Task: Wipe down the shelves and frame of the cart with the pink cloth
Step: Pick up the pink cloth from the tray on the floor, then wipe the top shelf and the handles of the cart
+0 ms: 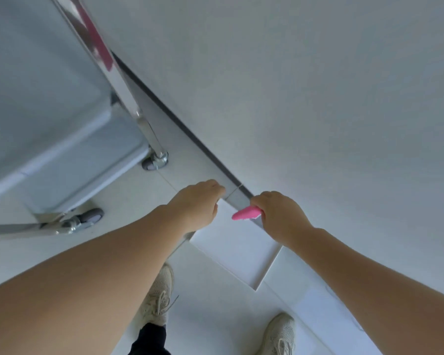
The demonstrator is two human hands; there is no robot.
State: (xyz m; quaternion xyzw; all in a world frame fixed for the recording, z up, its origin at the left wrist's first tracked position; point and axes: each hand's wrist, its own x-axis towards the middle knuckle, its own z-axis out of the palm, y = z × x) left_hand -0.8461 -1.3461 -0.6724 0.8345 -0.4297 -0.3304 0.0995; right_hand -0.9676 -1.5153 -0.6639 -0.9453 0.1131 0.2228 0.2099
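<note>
Right hand [277,213] grips the pink cloth [245,213]; fingers are curled round it and only a short pink end sticks out toward the left hand [199,201]. Left hand is fisted, back of hand to camera, so I can't tell if it holds anything; nothing shows in it. Both hands are out in front, over the floor near the dark strip at the foot of the wall [318,85], above a white panel [236,247]. Cloth touches nothing on the cart [49,111]. Key relation: the cart sits up and to the left of both hands, well apart from the cloth. Its chrome post [128,98] runs diagonally from top left down to a caster [155,161]; a second caster [90,216] sits lower left beside a horizontal chrome bar [13,229]. The left hand is the nearer one to the frame, but the cloth is in the right. My read: the next move is a cross-body sweep of the right hand leftward to the post, then wiping along its long axis, or passing the cloth over to the left hand. The grey shelf is blurred; its surface state is unclear.
</note>
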